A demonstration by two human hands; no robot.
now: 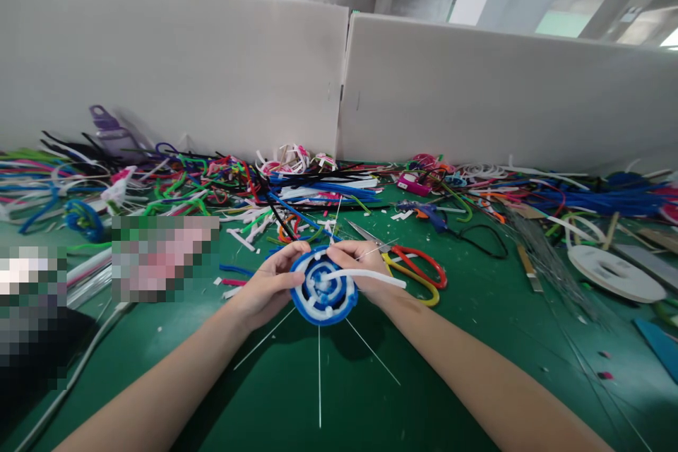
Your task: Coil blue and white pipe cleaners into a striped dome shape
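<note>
At the far left of my view a purple bottle leans among a tangle of coloured strips along the foot of the pale partition. Nearer me on that side sit a blue-and-green coil and a white cable that runs down towards the lower left; a pixelated patch beside them hides what lies there.

My left hand is closed in a pinch on the left rim of the blue-and-white disc, thumb on its face. I have this disc at the centre, above the green tabletop, its ringed side facing me and thin wires sticking out around it. My right hand is closed with its fingertips at the upper right rim. A white strip runs from the disc's middle across the front of that hand; I can't tell whether any finger grips it.

Just beyond the right hand are scissors with red and yellow handles, blades apart. Further right I see a purple glue gun with a black cord, a wooden-handled blade, a white reel lying flat, and a blue sheet at the edge.
</note>
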